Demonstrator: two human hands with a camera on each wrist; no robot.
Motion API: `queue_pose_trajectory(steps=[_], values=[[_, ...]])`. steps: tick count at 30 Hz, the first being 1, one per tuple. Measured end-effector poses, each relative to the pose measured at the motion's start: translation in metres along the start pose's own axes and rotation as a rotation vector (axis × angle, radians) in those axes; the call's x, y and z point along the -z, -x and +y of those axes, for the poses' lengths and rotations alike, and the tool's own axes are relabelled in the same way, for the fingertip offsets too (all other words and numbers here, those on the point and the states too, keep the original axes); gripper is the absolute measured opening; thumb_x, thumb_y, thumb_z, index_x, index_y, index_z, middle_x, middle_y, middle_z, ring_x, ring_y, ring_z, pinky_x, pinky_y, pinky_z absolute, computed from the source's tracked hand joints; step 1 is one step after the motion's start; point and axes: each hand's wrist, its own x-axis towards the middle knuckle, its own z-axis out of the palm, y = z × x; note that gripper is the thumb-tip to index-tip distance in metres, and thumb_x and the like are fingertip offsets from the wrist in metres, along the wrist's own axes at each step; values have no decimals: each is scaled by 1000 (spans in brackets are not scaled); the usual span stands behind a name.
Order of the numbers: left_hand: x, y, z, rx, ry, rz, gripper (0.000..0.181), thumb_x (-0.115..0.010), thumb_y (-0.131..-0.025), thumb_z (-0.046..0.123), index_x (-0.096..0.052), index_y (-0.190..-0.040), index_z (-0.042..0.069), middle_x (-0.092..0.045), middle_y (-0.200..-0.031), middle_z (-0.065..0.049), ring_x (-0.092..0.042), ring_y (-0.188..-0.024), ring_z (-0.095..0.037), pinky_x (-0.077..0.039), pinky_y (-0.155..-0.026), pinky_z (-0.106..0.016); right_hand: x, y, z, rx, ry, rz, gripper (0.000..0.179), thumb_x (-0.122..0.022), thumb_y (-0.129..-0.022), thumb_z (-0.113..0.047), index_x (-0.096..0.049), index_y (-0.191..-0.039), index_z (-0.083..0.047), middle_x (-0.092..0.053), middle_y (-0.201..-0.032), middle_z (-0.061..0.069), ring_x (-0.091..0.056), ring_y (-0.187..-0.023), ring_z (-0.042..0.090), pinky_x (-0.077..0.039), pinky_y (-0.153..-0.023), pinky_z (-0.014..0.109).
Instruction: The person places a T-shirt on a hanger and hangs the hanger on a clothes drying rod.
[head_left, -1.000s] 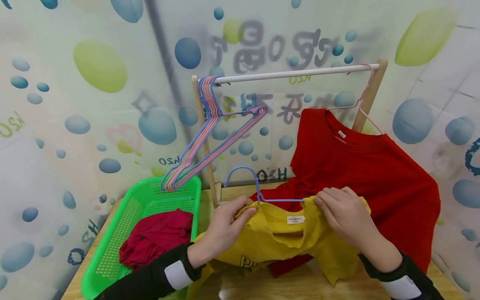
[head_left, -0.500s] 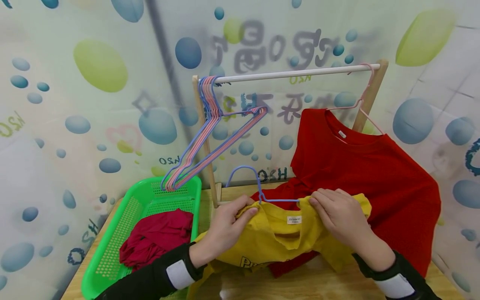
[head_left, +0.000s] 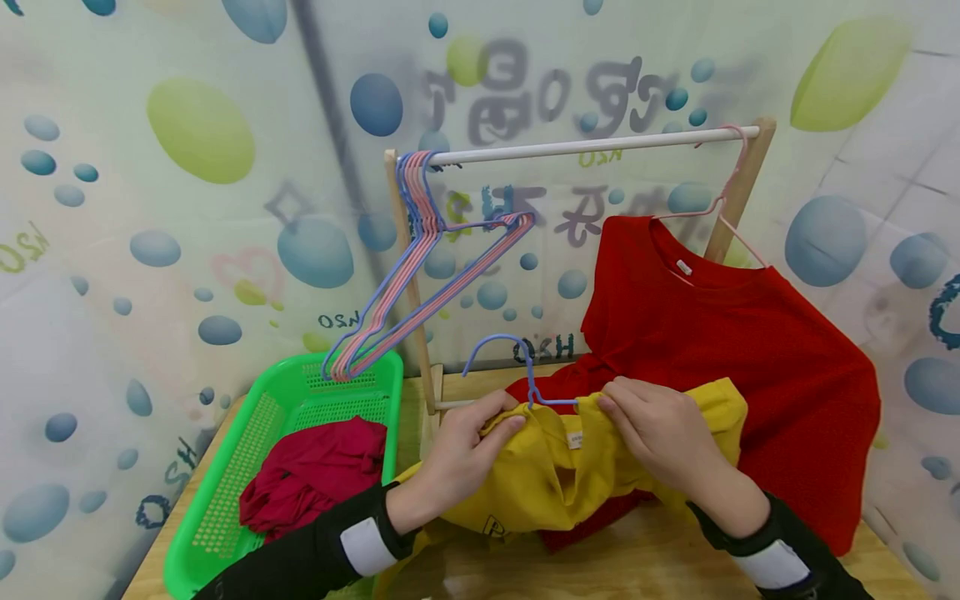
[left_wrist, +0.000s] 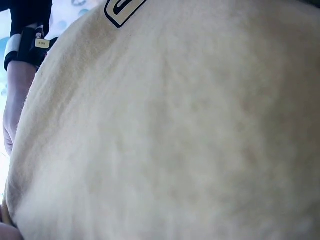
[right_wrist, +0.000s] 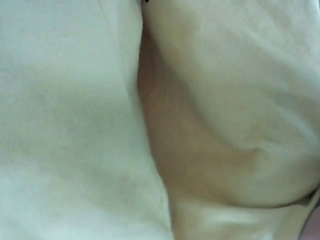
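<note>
While both hands pinch the yellow T-shirt [head_left: 517, 492] near its collar, left hand [head_left: 459, 450] at the left shoulder and right hand [head_left: 667, 429] at the right, the gap between them has narrowed over the last second. The right hand has come leftward, the neckline has bunched and partly folded over its label [head_left: 574, 440], and the blue hanger [head_left: 533, 390] has shifted slightly right. Its hook stands clear above the collar, so the shirt seems partly fitted around it; whether both hanger ends sit inside the shoulders is hidden by cloth. The shirt is held above the near part of the counter [head_left: 645, 554], in front of the hanging red T-shirt [head_left: 720, 333] and right of the green basket [head_left: 213, 496].
</note>
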Motion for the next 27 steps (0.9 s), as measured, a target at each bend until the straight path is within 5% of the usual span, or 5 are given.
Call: queue_pose_trajectory(steps=[19, 27], values=[[-8, -2, 0, 23, 2, -6, 18, -57, -105, 22, -68, -99, 8, -64, -86, 1, -54, -74, -8, -48, -66, -24, -6, -3, -11, 11, 7, -28, 36, -44, -109, -35, -61, -86, -13, -41, -66, -14, -37, -59, 0, -41, -52, 20], [-11, -5, 2, 3, -13, -14, 19, -57, -105, 24, -68, -99, 9, -65, -88, 1, -54, -76, -9, -48, -68, -24, -7, -5, -14, 38, 5, -16, 36, -41, -110, -36, -58, -85, -16, -31, -64, -15, -31, -57, -1, -31, -50, 16]])
